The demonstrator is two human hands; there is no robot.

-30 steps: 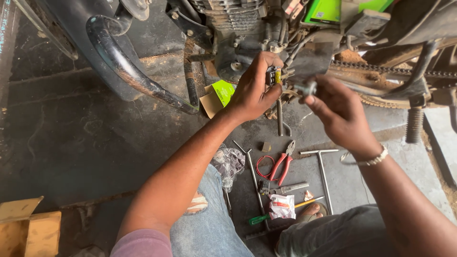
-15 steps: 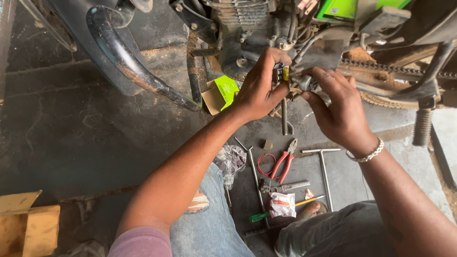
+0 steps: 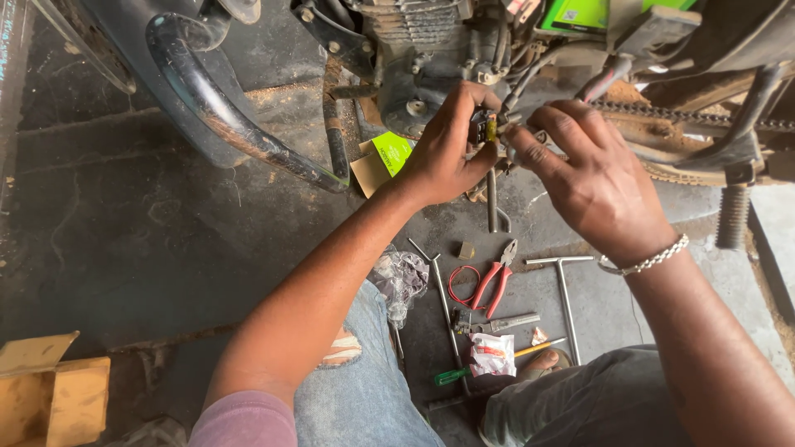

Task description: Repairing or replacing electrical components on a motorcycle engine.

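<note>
My left hand (image 3: pixel 447 149) grips a small black part with a yellow-green piece (image 3: pixel 486 128) at the side of a motorcycle engine (image 3: pixel 414 58). My right hand (image 3: pixel 592 178), with a metal bracelet on the wrist, pinches the same part from the right with its fingertips. Dark cables (image 3: pixel 517 79) run from the motorcycle down to the part. What lies behind the fingers is hidden.
On the concrete floor between my knees lie red-handled pliers (image 3: pixel 495 285), a red wire loop (image 3: pixel 460 281), two T-handle wrenches (image 3: pixel 565 298), a green-handled screwdriver (image 3: pixel 451 377), a small packet (image 3: pixel 493 354) and a plastic bag (image 3: pixel 402 277). A green-and-brown box (image 3: pixel 381 161) sits under the engine. The drive chain (image 3: pixel 687 124) runs right. Cardboard (image 3: pixel 50 389) lies lower left.
My right hand has come up and closed in on the part from the right. My left hand has kept its hold. The view has shifted slightly.
</note>
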